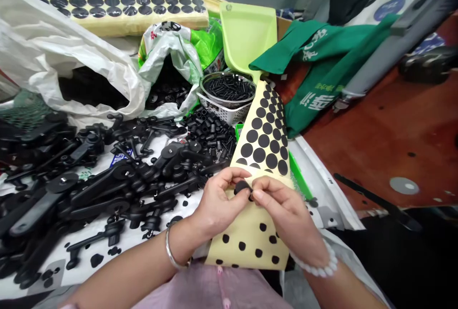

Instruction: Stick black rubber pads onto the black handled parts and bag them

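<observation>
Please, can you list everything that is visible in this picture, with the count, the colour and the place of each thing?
yellow sticker sheet: one, black round pads, under both hands
small black part: one, pinched between both hands
black plastic arms: many, heaped at left of centre
short black tubes: many, piled beside the basket
white basket: one, full of black screws, at centre
green dustpan: one, light green, behind the basket
stacked pad sheets: one stack, yellow with black pads, top left
white plastic bag: one, open, at left
green cloth: one, white print, at right
brown board: one, far right
left hand: steel bangle on wrist
right hand: white bead bracelet on wrist
</observation>
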The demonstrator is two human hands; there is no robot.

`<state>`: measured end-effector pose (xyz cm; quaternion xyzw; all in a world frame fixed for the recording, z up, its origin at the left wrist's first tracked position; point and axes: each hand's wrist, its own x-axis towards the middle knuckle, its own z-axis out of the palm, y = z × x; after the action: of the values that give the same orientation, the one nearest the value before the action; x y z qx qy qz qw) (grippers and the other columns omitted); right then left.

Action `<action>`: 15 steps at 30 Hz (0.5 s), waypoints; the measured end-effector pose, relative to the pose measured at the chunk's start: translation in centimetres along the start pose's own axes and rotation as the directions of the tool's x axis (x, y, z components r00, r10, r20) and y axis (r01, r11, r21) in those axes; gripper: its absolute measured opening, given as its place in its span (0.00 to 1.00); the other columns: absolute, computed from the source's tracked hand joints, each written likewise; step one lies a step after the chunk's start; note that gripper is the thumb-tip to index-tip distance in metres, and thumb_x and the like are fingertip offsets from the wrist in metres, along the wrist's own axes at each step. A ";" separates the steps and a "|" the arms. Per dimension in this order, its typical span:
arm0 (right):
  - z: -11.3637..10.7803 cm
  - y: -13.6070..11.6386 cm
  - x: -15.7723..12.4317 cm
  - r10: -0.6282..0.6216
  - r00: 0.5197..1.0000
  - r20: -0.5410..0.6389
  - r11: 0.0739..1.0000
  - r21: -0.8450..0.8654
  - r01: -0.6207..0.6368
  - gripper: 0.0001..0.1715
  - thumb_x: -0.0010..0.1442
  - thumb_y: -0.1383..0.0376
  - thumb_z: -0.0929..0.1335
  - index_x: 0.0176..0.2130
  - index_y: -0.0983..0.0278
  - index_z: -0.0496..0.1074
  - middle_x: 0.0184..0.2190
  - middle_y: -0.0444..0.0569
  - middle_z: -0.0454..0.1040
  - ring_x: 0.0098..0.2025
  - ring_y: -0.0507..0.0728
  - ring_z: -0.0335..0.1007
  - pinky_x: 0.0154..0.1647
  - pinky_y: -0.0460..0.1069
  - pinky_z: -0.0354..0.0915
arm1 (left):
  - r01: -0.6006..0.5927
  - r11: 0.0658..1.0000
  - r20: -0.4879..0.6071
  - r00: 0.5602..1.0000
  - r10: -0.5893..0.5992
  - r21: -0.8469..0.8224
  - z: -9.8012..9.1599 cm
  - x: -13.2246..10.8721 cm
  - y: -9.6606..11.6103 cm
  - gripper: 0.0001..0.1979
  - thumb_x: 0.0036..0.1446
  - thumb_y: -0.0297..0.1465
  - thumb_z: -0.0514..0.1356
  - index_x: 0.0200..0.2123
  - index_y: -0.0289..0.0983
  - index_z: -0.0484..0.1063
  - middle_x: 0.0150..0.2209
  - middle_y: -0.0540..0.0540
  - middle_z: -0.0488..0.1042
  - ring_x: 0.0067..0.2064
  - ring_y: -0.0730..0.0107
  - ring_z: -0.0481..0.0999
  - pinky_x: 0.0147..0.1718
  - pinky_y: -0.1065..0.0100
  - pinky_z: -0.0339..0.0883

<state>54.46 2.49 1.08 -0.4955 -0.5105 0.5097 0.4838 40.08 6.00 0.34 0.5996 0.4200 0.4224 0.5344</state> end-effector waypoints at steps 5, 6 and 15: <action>0.7 1.3 -0.5 -0.225 0.973 -0.043 0.970 -0.103 0.220 0.07 0.64 0.65 0.63 0.32 0.62 0.64 0.30 0.44 0.62 0.34 0.53 0.59 0.36 0.48 0.58 | -0.012 0.997 -0.053 0.998 0.016 0.075 0.1 0.0 -0.3 0.15 0.47 0.22 0.58 0.41 0.34 0.71 0.34 0.46 0.73 0.38 0.70 0.72 0.41 0.68 0.66; 0.8 1.6 -0.6 -0.257 0.966 -0.037 0.960 -0.127 0.250 0.07 0.64 0.66 0.62 0.32 0.62 0.64 0.31 0.44 0.62 0.34 0.54 0.59 0.36 0.48 0.58 | -0.003 0.998 -0.064 0.998 0.007 0.067 0.2 0.1 -0.4 0.15 0.46 0.22 0.58 0.41 0.34 0.72 0.34 0.47 0.73 0.37 0.71 0.72 0.40 0.68 0.66; 0.8 2.4 -0.9 -0.424 0.905 0.027 0.879 -0.231 0.418 0.07 0.65 0.70 0.60 0.34 0.63 0.63 0.33 0.45 0.62 0.37 0.54 0.60 0.38 0.49 0.58 | 0.228 0.896 0.131 0.973 -0.192 -0.381 -0.7 0.2 0.0 0.18 0.49 0.26 0.61 0.45 0.34 0.71 0.32 0.48 0.72 0.34 0.75 0.71 0.37 0.72 0.64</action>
<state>53.72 1.53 -1.29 -0.4319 -0.6557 0.3233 0.5282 39.47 6.39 0.41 0.4495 0.3642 0.4104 0.7049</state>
